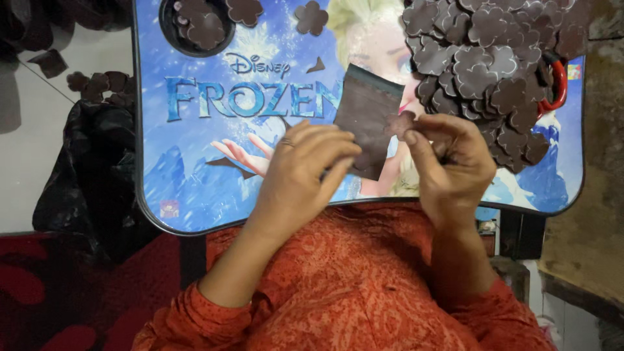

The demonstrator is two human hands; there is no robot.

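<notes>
My left hand (305,166) pinches the lower left edge of a dark brown sheet (364,110) held upright over a blue picture-printed lap table (195,188). A small brown flower-shaped cut-out (398,123) sits against the sheet's right edge, gripped between thumb and fingers of my right hand (452,156). A big heap of the same brown flower cut-outs (487,58) lies on the table's far right. More flower cut-outs fill a round cup hole (195,26) at the far left, and two loose ones (311,17) lie near it.
A black plastic bag (91,175) lies left of the table with brown scraps (97,83) above it on the white floor. Something red and ring-shaped (559,84) peeks from under the heap. Small brown offcuts (231,166) dot the tabletop. My orange-sleeved lap is below.
</notes>
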